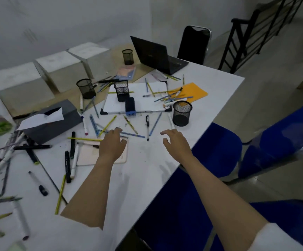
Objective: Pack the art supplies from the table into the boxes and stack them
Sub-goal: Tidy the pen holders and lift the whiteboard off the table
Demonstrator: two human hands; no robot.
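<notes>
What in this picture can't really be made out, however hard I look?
Head view only:
- Three white boxes: tops face away, so open or closed, full or empty, cannot be told.
- Markers at the left edge: blurred and cut off by the frame.
- Left hand: its fingertips lie over the pencils; whether it grips one is hidden.
- Laptop: screen faces away.
- Pink notebook: partly covered by the left arm.

grey wall (65, 19) | blue chairs (277, 142) | black railing (241, 42)
</notes>
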